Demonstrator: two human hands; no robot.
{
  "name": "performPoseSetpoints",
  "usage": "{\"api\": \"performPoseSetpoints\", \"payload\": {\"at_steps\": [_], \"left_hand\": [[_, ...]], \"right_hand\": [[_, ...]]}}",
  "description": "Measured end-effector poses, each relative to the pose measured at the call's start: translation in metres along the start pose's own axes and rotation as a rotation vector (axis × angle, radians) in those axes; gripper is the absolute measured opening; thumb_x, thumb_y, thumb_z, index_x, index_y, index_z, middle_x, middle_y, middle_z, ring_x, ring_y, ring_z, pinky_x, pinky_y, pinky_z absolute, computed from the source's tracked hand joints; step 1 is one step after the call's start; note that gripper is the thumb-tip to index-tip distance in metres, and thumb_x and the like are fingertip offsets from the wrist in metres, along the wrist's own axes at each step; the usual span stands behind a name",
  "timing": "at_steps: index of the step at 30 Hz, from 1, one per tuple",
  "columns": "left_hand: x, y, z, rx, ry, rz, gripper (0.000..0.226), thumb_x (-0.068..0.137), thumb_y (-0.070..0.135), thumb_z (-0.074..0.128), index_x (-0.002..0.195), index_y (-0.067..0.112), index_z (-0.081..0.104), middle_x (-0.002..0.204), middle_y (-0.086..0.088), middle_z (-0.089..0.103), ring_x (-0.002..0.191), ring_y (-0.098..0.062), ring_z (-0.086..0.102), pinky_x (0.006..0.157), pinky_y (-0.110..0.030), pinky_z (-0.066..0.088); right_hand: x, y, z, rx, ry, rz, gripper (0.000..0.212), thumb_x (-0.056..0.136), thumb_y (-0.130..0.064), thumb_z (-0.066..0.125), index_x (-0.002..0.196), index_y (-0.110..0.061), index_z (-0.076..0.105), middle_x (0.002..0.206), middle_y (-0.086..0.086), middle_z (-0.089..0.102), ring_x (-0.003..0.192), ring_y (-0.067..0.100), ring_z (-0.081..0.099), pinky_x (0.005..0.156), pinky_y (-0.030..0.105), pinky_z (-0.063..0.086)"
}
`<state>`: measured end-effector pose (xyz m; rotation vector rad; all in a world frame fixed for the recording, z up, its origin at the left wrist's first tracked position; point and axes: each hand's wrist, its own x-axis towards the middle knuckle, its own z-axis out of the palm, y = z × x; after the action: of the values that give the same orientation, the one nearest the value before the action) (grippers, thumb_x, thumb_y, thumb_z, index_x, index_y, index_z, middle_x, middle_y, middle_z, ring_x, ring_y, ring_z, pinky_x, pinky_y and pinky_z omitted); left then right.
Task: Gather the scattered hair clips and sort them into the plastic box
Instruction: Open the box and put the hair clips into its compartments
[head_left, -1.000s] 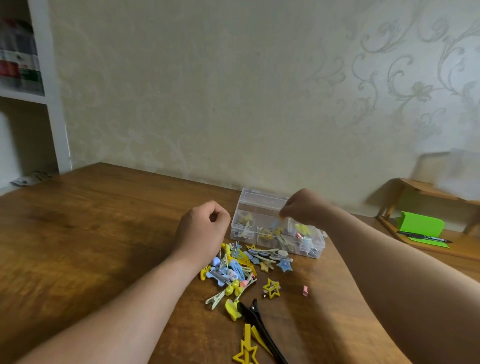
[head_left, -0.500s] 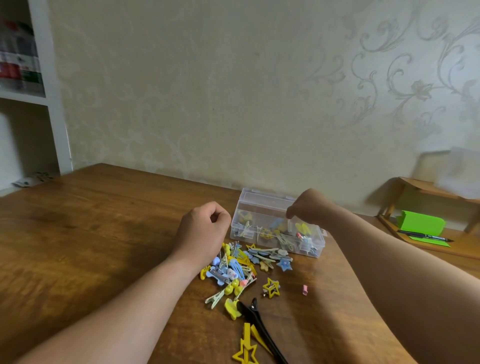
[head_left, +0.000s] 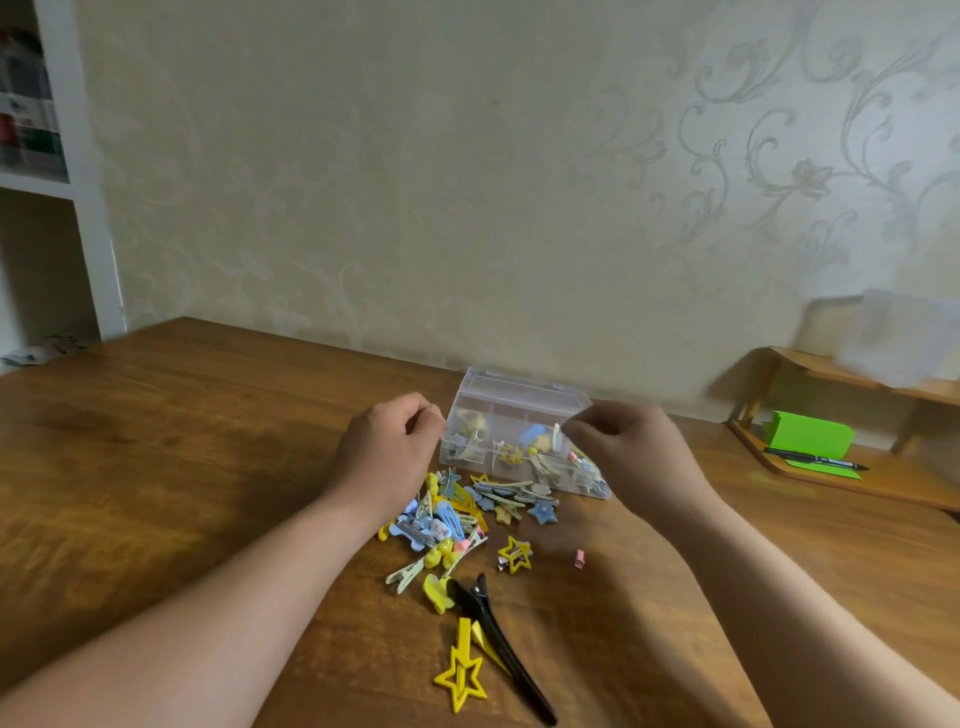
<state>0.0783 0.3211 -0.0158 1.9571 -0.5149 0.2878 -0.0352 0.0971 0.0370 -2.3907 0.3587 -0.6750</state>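
Note:
A clear plastic box (head_left: 470, 395) with compartments stands open on the wooden table and holds several clips. In front of it lies a pile of scattered hair clips (head_left: 447, 519), blue, yellow and beige. Apart from the pile lie a yellow star clip (head_left: 515, 555), a small pink clip (head_left: 580, 558), a long black clip (head_left: 498, 639) and a large yellow star clip (head_left: 461, 670). My left hand (head_left: 387, 452) hovers as a fist at the box's left end; nothing shows in it. My right hand (head_left: 628, 452), fingers curled, is over the box's right half; a pale clip (head_left: 557, 432) stands at its fingertips, hold unclear.
A low wooden stand (head_left: 852, 473) with green paper (head_left: 808, 434) and a pen (head_left: 815, 460) sits at the right against the wall. A white shelf unit (head_left: 88, 208) stands at the far left. Bare table (head_left: 156, 441) stretches to the left of the pile.
My right hand has drawn back a little from the rear of the box toward me and to the right. My left hand has stayed almost still.

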Motion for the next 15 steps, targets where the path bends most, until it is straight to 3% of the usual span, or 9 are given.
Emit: {"api": "performPoseSetpoints", "payload": {"at_steps": [2,4,7,11,15], "left_hand": [[0.000,0.000,-0.001,0.003,0.017,0.000,0.035,0.107,0.034,0.051,0.087,0.014,0.072,0.080,-0.012,0.072,0.058,-0.022,0.055,0.057,-0.039,0.043],[-0.001,0.001,-0.002,0.014,0.020,0.006,0.036,0.107,0.034,0.052,0.087,0.013,0.072,0.080,-0.013,0.072,0.061,-0.024,0.059,0.058,-0.042,0.046],[-0.002,0.001,-0.002,0.031,0.013,0.011,0.034,0.108,0.033,0.054,0.088,0.012,0.073,0.081,-0.013,0.073,0.071,-0.030,0.065,0.063,-0.048,0.052],[-0.001,0.001,-0.002,0.032,0.003,0.007,0.031,0.106,0.030,0.056,0.089,0.013,0.074,0.082,-0.012,0.073,0.052,-0.006,0.050,0.056,-0.034,0.042],[-0.001,0.000,-0.001,0.030,-0.003,0.015,0.030,0.105,0.029,0.057,0.088,0.012,0.074,0.082,-0.012,0.073,0.052,-0.005,0.049,0.056,-0.032,0.041]], "right_hand": [[-0.014,0.005,0.007,0.047,-0.016,0.018,0.016,0.097,-0.028,0.071,0.085,-0.024,0.080,0.075,-0.009,0.075,0.060,-0.003,0.061,0.053,0.012,0.044],[-0.027,0.012,0.015,0.041,-0.073,0.035,0.013,0.096,-0.027,0.071,0.087,-0.026,0.080,0.079,-0.012,0.076,0.068,-0.001,0.067,0.067,0.021,0.055],[-0.034,0.021,0.019,-0.110,-0.150,0.010,0.010,0.096,-0.029,0.068,0.099,-0.032,0.077,0.087,-0.017,0.074,0.071,0.003,0.069,0.073,0.027,0.060],[-0.035,0.023,0.016,-0.250,-0.176,-0.050,0.016,0.098,-0.031,0.066,0.112,-0.035,0.073,0.089,-0.020,0.068,0.070,0.001,0.066,0.070,0.023,0.056],[-0.037,0.019,0.019,-0.329,-0.222,-0.107,0.030,0.100,-0.032,0.062,0.128,-0.036,0.071,0.105,-0.014,0.072,0.073,0.004,0.066,0.078,0.031,0.061]]}}
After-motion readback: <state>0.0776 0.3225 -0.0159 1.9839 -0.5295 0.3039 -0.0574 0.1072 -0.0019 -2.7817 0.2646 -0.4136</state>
